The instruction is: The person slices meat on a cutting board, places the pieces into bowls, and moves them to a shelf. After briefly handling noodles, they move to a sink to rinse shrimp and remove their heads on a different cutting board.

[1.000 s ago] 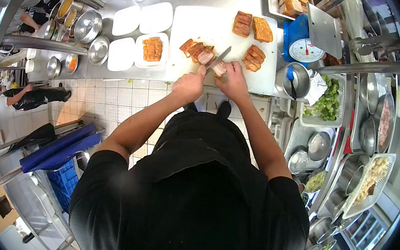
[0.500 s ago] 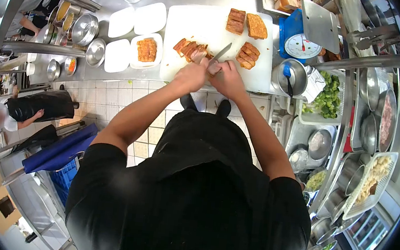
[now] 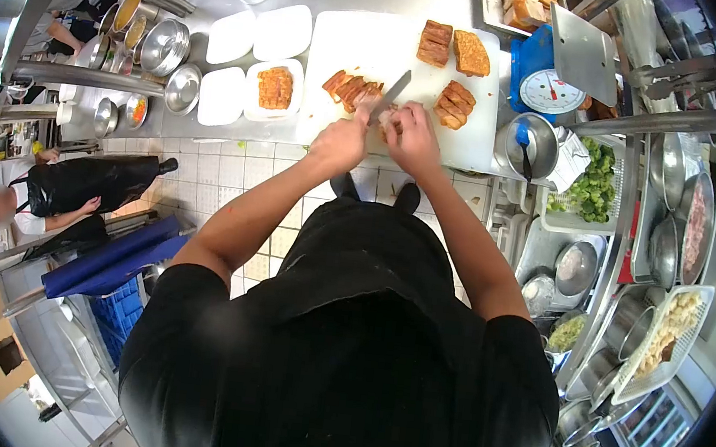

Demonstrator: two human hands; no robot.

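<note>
My left hand (image 3: 341,143) is closed at the lower end of a knife (image 3: 392,93), whose blade points up and to the right over the white cutting board (image 3: 329,46). The curled fingers of my right hand (image 3: 413,139) hold a small piece of meat (image 3: 386,120) against the board, just right of the blade. Beyond my left hand, slices of browned meat (image 3: 350,90) lie in a row. Three more browned portions rest at the board's right: a sliced one (image 3: 455,105), another sliced one (image 3: 434,43) and a crusted block (image 3: 472,54).
At left, a white dish (image 3: 274,89) holds sliced meat beside other white dishes (image 3: 230,36). Right of the board stand a blue scale (image 3: 552,91), a metal pot (image 3: 542,147) and a basket of greens (image 3: 591,183). A co-worker (image 3: 65,188) in a black apron is far left.
The view has shifted, so the board and dishes appear farther right. My right hand has moved slightly away from my left hand and the blade. The co-worker's arms have moved.
</note>
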